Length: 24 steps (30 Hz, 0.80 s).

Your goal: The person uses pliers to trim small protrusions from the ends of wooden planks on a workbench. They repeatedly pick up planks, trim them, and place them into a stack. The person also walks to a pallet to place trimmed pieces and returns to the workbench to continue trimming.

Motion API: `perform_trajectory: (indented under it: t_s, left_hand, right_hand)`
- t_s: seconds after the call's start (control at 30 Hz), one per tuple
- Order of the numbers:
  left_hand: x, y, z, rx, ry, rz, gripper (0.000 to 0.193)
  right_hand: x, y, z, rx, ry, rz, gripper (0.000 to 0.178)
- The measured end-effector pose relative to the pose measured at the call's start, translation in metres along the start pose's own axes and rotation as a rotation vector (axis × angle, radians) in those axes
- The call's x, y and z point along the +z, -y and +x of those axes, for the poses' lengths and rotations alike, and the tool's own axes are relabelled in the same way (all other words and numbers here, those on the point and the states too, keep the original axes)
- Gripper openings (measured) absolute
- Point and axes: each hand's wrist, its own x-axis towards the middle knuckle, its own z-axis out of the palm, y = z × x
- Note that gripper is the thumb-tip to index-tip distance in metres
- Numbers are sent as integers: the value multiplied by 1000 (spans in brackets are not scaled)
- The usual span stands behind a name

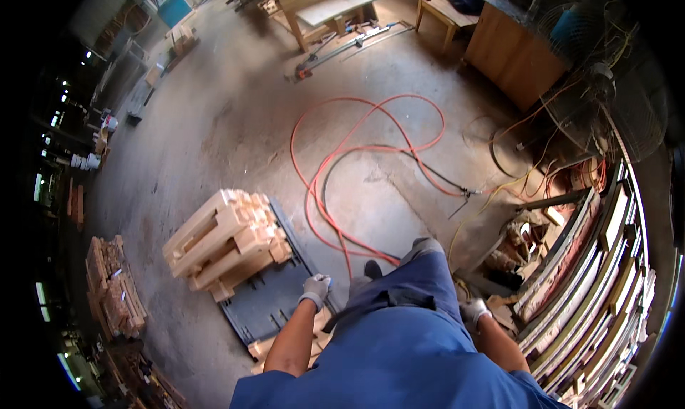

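My left hand (316, 289), in a pale work glove, hangs over the near right edge of a dark grey plastic pallet (264, 302). Its fingers are curled together; whatever they may hold is too small to make out. My right hand (473, 310), also gloved, is low beside my right thigh, and its fingers are partly hidden. Light wooden pieces with notches and slots (228, 241) are stacked on the far part of the pallet. More pale wooden pieces (317, 323) lie at its near end, partly covered by my left arm.
Ahead, a looped red air hose (308, 195) lies on the concrete floor. Long boards and frames (592, 295) are stacked at my right, beside a scrap heap (524, 245). A large fan (599, 81) and wooden cabinet (514, 49) stand far right; a wood pile (114, 288) sits left.
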Motion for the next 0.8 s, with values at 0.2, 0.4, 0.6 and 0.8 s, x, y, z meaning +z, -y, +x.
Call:
perform_trajectory:
  t_s: [0.2,0.4,0.6,0.8]
  left_hand:
    - [31,-102,11,44,-26,251,18]
    - [61,-11,123,322,268,1192,38]
    - [116,-147,213,529,153,1169,41]
    - [153,-439,164,203,225,715,37]
  right_hand:
    - [-58,67,10,271,67,313,42]
    - [-164,78,139,-4,103,272,34]
    - [-332,139,248,-1,-108,297,35]
    - [-452,262,287,-188,-161,650,33]
